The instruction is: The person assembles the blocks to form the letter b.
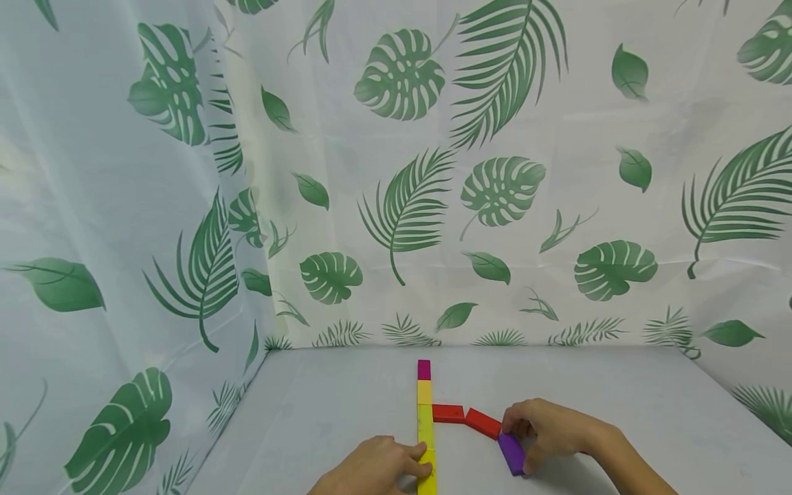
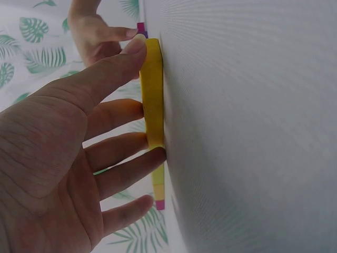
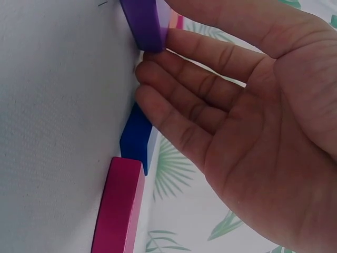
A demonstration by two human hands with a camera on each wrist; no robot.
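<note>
A: Which step do we find in hand?

B: We judge it to be the placing of the purple oblong block (image 1: 512,455). It lies slantwise on the pale grey worktop (image 1: 346,392), its far end at the angled red oblong block (image 1: 482,423). The right hand (image 1: 553,426) pinches it between thumb and fingers.

A: And the left hand (image 1: 374,467)?

B: Its fingers are extended, touching the nearest yellow oblong block (image 2: 154,84) of a straight row, which ends in a magenta block (image 1: 423,370). We take this as steadying. Another red oblong block (image 1: 448,413) meets the row's right side.

A: Anything unplaced?

B: The right wrist view shows a blue angular block (image 3: 138,134) and a magenta oblong block (image 3: 118,205) near the fingers; we cannot locate either in the head view.

A: What does the next move call for?

B: In our judgement, settling the purple block's angle, then parting the fingers without nudging its red neighbour.
</note>
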